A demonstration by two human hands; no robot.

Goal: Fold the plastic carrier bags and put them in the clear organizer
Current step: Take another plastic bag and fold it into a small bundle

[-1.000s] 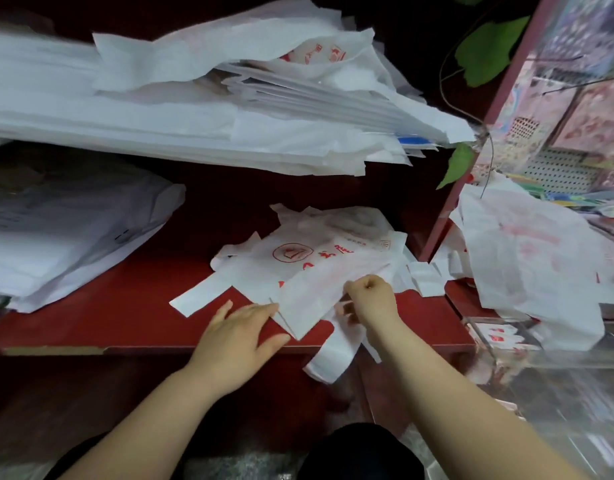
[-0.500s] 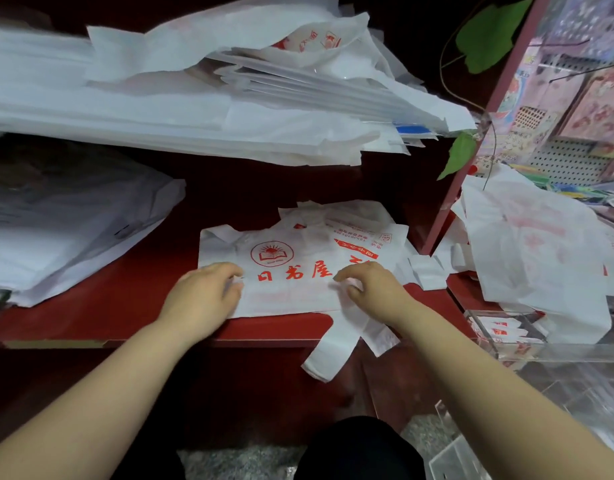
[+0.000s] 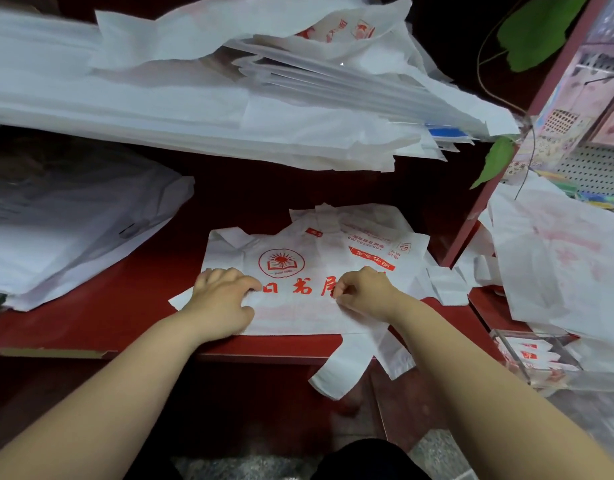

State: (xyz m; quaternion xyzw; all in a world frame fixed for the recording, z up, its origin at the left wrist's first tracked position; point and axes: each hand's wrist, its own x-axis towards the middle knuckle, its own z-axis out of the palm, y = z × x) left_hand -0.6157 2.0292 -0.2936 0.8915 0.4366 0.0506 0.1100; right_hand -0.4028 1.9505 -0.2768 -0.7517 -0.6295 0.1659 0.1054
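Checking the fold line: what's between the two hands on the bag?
Head view: only the carrier bag itself, its red characters spanning the gap between the left hand and right hand. Nothing else lies on that stretch.

The red shelf [image 3: 118, 317] carries a flat white carrier bag [image 3: 298, 313] with red print, lying at its front edge, where white handle loops [image 3: 340, 372] hang over. More printed bags [image 3: 361, 230] lie just behind, partly beneath it. A slumped stack of white bags [image 3: 73, 237] sits at the left.

bag [image 3: 298, 318] under right hand [image 3: 364, 292], organizer [image 3: 513, 358] cut off
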